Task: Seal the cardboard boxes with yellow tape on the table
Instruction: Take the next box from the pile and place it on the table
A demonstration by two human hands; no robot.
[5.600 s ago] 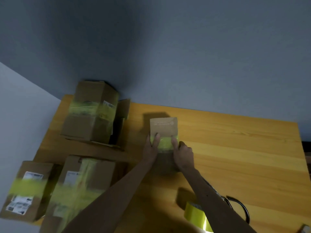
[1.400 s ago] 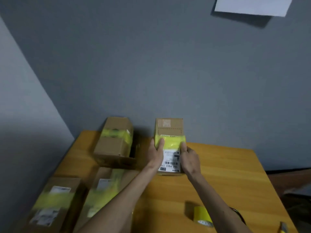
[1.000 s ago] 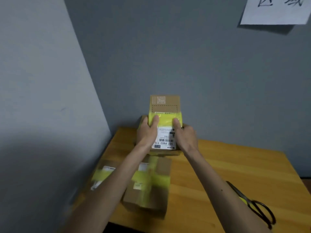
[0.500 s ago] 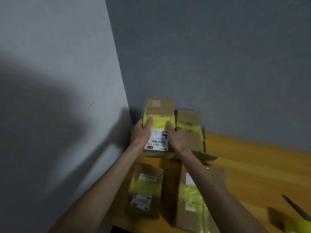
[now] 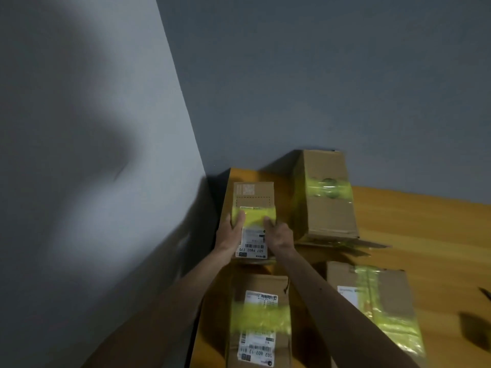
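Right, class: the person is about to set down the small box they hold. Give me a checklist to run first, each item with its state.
1. The left grip holds the small box: ok.
2. The right grip holds it too: ok.
3. The yellow tape crosses the box: ok.
4. Tape ends stuck down underneath: cannot tell.
5. Bare table shows in the corner beyond: ok.
6. Gap to the tall box: cannot tell.

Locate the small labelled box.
Head view, table's far left corner: small labelled box between left hand and right hand, beside the tall taped box on its right.
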